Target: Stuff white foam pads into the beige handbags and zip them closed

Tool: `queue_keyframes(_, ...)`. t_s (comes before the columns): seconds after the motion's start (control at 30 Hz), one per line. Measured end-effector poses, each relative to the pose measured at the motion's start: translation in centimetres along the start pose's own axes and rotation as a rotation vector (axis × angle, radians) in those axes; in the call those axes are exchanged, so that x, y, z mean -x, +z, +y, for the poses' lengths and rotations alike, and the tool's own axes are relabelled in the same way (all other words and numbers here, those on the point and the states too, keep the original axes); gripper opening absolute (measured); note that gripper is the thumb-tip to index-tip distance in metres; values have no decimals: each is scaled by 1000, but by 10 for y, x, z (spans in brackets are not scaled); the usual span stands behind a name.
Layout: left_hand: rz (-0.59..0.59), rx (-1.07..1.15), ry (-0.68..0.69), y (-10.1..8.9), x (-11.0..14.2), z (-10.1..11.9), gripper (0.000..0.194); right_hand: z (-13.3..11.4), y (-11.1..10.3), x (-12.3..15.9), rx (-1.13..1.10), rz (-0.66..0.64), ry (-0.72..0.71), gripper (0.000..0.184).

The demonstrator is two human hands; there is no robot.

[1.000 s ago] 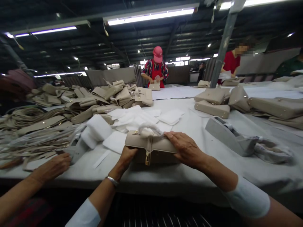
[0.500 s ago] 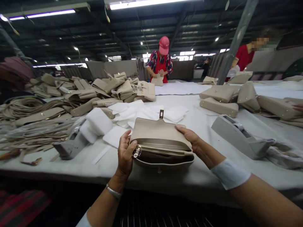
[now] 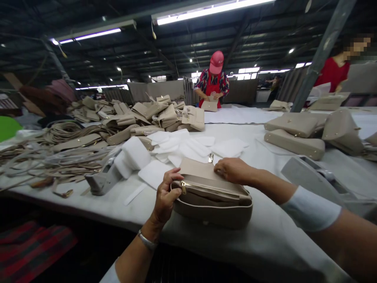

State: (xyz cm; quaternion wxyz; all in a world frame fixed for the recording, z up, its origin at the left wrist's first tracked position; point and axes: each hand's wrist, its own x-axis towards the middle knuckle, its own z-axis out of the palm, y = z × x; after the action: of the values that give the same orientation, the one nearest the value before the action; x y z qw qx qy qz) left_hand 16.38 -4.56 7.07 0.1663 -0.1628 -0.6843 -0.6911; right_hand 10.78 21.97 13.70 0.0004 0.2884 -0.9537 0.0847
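A beige handbag (image 3: 212,214) rests on the white-covered table in front of me, its flap folded back and its mouth facing me. A gold zipper (image 3: 212,190) runs across the inside, and a metal clasp (image 3: 211,158) stands at the flap's far edge. My left hand (image 3: 167,194) grips the bag's left end, thumb beside the zipper pull. Over the flap's right part is my right hand (image 3: 232,169), fingers curled in against the flap; what the fingertips pinch, apart from the flap, is hidden.
White foam sheets (image 3: 182,145) lie behind the bag. Grey tape dispensers stand left (image 3: 101,177) and right (image 3: 312,184). Straps (image 3: 67,135) and piled beige bags (image 3: 156,112) fill the left side; more bags (image 3: 294,143) lie right. A co-worker in a pink cap (image 3: 216,63) stands opposite.
My right hand has moved from the bag's right edge onto the flap, its fingers now curled. The bag has tipped down onto the table. The view has turned slightly left.
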Motion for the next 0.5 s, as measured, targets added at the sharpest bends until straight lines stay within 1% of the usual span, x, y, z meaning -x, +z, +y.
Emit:
queue_keyframes(0.07,-52,-66,7,-3,1,3,29,-5,2,-10,-122,-186,-12,38)
queue_keyframes(0.1,-67,-82,6,-5,1,4,31,-6,6,-14,-206,-259,-21,39)
queue_keyframes(0.13,-71,-100,13,-6,1,4,33,-4,10,-16,-292,-310,-39,39)
queue_keyframes(0.2,-66,-148,52,-8,-2,4,31,1,18,-19,-433,-332,-38,37)
queue_keyframes(0.23,-71,-162,65,-8,-4,3,28,4,19,-20,-455,-311,-12,36)
queue_keyframes(0.27,-83,-161,60,-8,-7,2,24,6,18,-20,-432,-268,25,36)
queue_keyframes(0.33,-126,-117,-4,-7,-15,1,18,3,8,-19,-290,-140,97,36)
queue_keyframes(0.37,-148,-89,-49,-6,-18,0,17,-2,0,-17,-212,-69,112,36)
queue_keyframes(0.43,-171,-60,-113,-5,-24,-2,16,-21,-19,-12,-130,46,92,36)
queue_keyframes(0.5,-170,-55,-124,-4,-27,-4,16,-46,-34,-7,-148,83,-10,36)
